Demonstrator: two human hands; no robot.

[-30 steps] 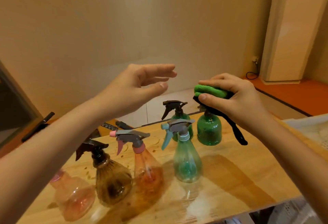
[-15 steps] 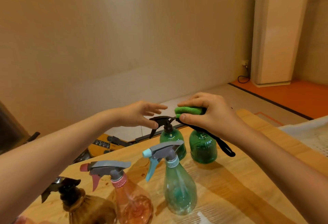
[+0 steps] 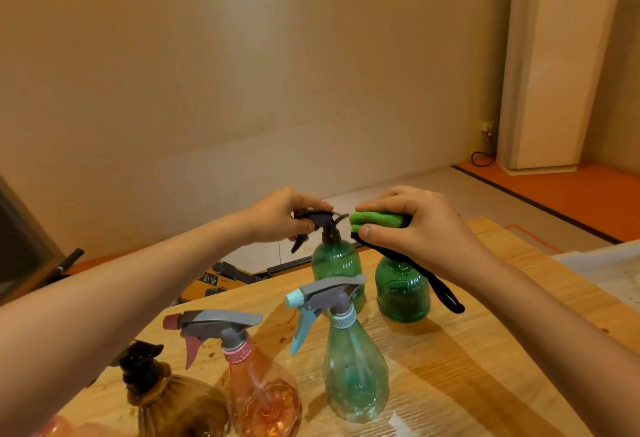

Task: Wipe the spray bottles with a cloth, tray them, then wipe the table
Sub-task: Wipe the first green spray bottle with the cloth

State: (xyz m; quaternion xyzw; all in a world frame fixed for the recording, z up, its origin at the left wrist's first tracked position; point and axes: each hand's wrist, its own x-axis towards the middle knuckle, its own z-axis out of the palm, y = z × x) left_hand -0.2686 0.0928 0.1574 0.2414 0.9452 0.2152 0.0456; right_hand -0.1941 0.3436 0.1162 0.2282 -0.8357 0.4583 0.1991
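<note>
Far end of wooden tabletop (image 3: 467,367): my left hand (image 3: 284,216), grip pinched on black sprayer head (image 3: 317,218) of upright green bottle (image 3: 334,263). My right hand (image 3: 412,228), grip wrapped round folded green cloth (image 3: 375,221), just right of sprayer head. Black strap (image 3: 440,287) hangs beside second green bottle (image 3: 401,289). Nearer me: teal-trigger bottle (image 3: 353,377), pink bottle (image 3: 263,398), brown bottle (image 3: 173,405).

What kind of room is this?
Probably a plain room in a home or a small workspace; I can't tell which. A wooden table holds spray bottles, a tall standing air conditioner fills the corner, and a wall socket sits beside it.
</note>
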